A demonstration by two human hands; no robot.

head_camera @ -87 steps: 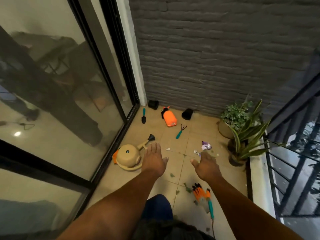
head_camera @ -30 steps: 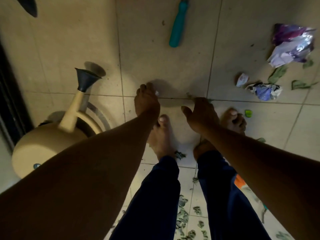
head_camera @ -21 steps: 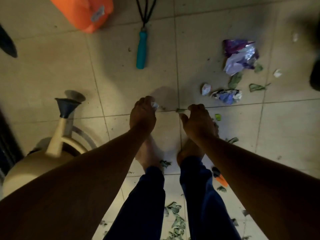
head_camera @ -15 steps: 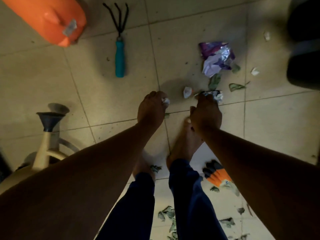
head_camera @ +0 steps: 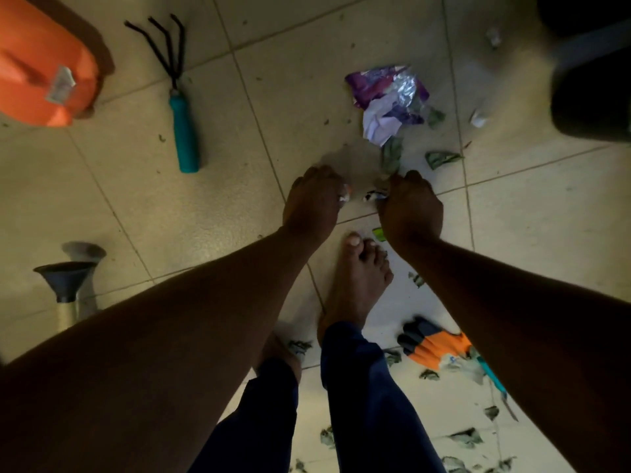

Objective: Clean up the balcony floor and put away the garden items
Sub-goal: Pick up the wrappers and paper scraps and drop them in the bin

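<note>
Home balcony, tiled floor. Garden use is indicated by a hand rake, watering-can spout, gloves, scattered leaves and wrapper litter.

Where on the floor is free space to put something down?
Bare tiles lie between the hand rake and the left hand, and right of the right hand. Crowded: around the purple wrapper and by the gloves, with leaf scraps.
</note>
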